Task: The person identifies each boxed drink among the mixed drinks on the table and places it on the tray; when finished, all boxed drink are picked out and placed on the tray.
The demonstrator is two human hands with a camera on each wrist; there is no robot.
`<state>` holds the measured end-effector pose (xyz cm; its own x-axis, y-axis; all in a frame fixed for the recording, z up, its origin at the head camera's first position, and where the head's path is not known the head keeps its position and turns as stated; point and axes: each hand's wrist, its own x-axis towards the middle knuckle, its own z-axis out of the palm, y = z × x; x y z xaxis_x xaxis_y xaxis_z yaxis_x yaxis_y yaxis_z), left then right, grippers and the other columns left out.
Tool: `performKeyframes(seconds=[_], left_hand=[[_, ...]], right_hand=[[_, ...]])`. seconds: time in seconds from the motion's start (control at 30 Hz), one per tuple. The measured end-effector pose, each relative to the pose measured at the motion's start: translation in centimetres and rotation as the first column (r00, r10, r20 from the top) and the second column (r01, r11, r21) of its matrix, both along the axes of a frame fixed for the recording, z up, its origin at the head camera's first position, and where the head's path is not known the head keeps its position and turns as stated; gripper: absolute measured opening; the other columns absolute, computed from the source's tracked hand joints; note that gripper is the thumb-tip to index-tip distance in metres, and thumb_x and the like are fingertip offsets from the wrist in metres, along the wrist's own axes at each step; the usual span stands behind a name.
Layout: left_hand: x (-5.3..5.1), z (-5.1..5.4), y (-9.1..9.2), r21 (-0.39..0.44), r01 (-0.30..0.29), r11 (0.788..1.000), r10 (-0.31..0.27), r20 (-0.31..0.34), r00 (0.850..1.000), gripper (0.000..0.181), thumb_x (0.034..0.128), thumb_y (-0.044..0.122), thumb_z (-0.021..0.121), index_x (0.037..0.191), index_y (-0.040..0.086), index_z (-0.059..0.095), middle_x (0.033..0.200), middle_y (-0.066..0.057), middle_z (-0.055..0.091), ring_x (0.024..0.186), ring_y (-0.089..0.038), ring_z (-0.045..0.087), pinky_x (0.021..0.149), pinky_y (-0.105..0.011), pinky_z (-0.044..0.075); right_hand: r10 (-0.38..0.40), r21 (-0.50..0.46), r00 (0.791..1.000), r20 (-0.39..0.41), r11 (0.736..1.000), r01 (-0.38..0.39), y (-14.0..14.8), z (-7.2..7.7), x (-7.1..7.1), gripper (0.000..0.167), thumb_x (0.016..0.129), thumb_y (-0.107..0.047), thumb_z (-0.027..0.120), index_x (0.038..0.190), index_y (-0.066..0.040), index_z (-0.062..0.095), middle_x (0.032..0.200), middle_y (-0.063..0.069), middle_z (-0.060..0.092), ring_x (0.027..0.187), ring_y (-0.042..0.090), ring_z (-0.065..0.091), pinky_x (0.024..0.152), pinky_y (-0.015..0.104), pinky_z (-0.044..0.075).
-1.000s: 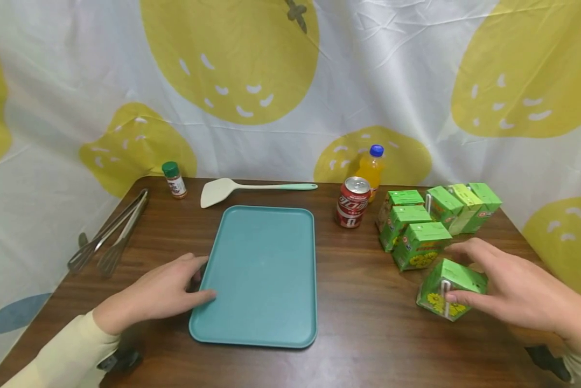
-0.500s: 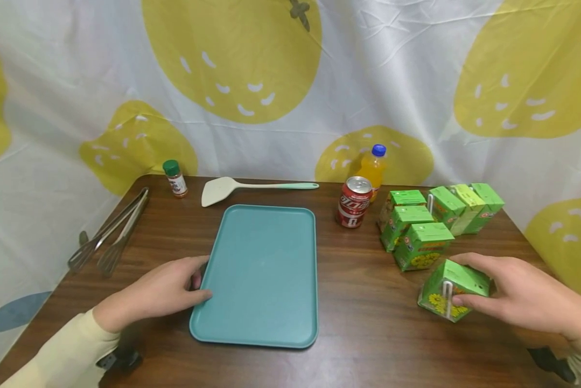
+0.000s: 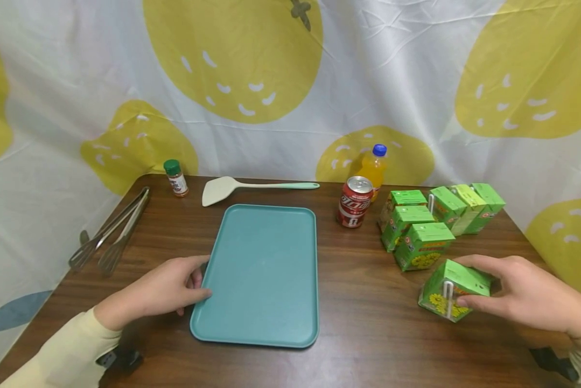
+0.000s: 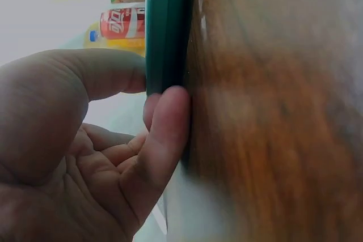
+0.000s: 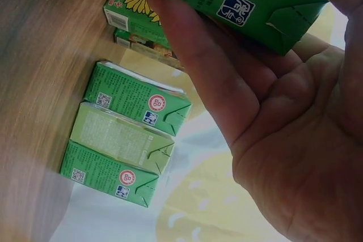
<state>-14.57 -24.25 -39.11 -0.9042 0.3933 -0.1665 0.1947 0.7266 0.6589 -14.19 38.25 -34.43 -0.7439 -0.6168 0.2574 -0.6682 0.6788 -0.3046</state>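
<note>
My left hand (image 3: 166, 285) is at the left edge of the teal tray (image 3: 261, 280), its thumb over the rim and its other fingers against the outer side; the left wrist view shows the tray edge (image 4: 165, 32) pinched there. On the right, my right hand (image 3: 527, 291) grips a green drink carton (image 3: 464, 277) with a straw on its front, thumb on the near face and fingers behind. That carton is turned at an angle; whether its base touches the table cannot be told. Just behind it stand several similar cartons (image 3: 423, 245), and more (image 5: 125, 92) show in the right wrist view.
A red soda can (image 3: 355, 202) and an orange drink bottle (image 3: 373, 167) stand left of the cartons. Behind the tray lies a spatula (image 3: 219, 190), near a green-capped spice jar (image 3: 176, 178). Metal tongs (image 3: 113, 231) lie at the left table edge. A patterned cloth (image 3: 251, 145) hangs behind.
My left thumb has drawn back slightly toward the tray's rim. The fingers of my right hand have come lower behind the carton, which stays almost in place. The head view has shifted a little.
</note>
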Motion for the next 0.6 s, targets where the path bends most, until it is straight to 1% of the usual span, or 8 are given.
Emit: performKeyframes(seconds=[0.03,0.07,0.2,0.33,0.5,0.6], left_hand=[[0.0,0.0,0.0,0.018,-0.008,1.0,0.008,0.021,1.0,0.075,0.0989,0.013,0.084,0.16,-0.011,0.046,0.085,-0.002,0.064,0.057,-0.018,0.065,0.048,-0.034,0.059],[0.0,-0.1,0.0,0.03,-0.011,1.0,0.01,0.029,1.0,0.076,0.0988,0.013,0.084,0.16,-0.012,0.045,0.086,-0.003,0.064,0.057,-0.019,0.066,0.048,-0.035,0.059],[0.1,-0.2,-0.1,0.072,-0.016,0.997,0.013,0.044,0.999,0.077,0.0981,0.011,0.084,0.159,-0.013,0.044,0.086,-0.005,0.063,0.058,-0.021,0.067,0.048,-0.036,0.061],[0.1,-0.3,-0.2,0.095,-0.022,0.995,0.017,0.058,0.998,0.078,0.0979,0.01,0.084,0.16,-0.013,0.043,0.086,-0.005,0.064,0.058,-0.021,0.067,0.049,-0.036,0.061],[0.2,-0.3,-0.2,0.108,-0.024,0.994,0.018,0.057,0.998,0.078,0.0975,0.01,0.084,0.159,-0.014,0.044,0.086,-0.005,0.064,0.059,-0.021,0.067,0.05,-0.036,0.061],[0.1,-0.4,-0.2,0.114,-0.026,0.993,0.021,0.046,0.999,0.076,0.0969,0.009,0.085,0.158,-0.013,0.045,0.087,-0.005,0.063,0.061,-0.02,0.067,0.051,-0.036,0.062]], right_hand=[[0.002,-0.002,1.0,0.002,1.0,-0.002,0.0,0.0,0.0,0.062,0.078,-0.009,0.101,0.132,-0.021,0.072,0.091,-0.027,0.07,0.076,-0.006,0.061,0.066,0.012,0.048],[0.003,-0.004,1.0,0.002,1.0,-0.003,0.0,0.0,0.0,0.062,0.078,-0.009,0.101,0.131,-0.021,0.072,0.091,-0.027,0.07,0.076,-0.006,0.062,0.066,0.012,0.048],[0.006,-0.01,1.0,-0.001,1.0,-0.006,0.0,-0.1,-0.1,0.063,0.077,-0.008,0.101,0.131,-0.021,0.073,0.092,-0.027,0.07,0.077,-0.006,0.062,0.067,0.011,0.049],[0.009,-0.019,1.0,-0.005,1.0,-0.009,-0.1,-0.1,-0.1,0.063,0.077,-0.007,0.101,0.132,-0.02,0.073,0.094,-0.025,0.071,0.077,-0.006,0.061,0.066,0.011,0.048],[0.019,-0.06,1.0,0.001,0.998,-0.019,-0.6,-0.2,-0.1,0.063,0.078,-0.002,0.099,0.133,-0.017,0.073,0.098,-0.018,0.074,0.072,-0.006,0.06,0.062,0.012,0.048],[0.02,-0.081,1.0,0.003,0.997,-0.02,-1.2,-0.3,-0.1,0.064,0.078,0.0,0.099,0.134,-0.016,0.073,0.099,-0.017,0.075,0.07,-0.006,0.06,0.059,0.012,0.048]])
